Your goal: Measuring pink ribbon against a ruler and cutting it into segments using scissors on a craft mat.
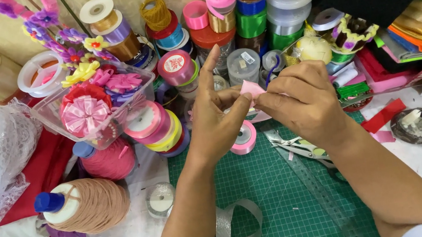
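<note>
both hands (255,108) pinch a pink ribbon piece (251,89) (mostly hidden by fingers), scissors (298,146) half covered beneath.

Green cutting mat (288,202) lies open near the body (ribbon spools (218,26) wall the far edge).

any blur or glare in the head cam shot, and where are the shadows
Head view: even, soft light, no hard glare; the hands, left hand and right hand, and the pink ribbon piece look sharp; only faint shadows fall on the green cutting mat; edges bend slightly.
</note>
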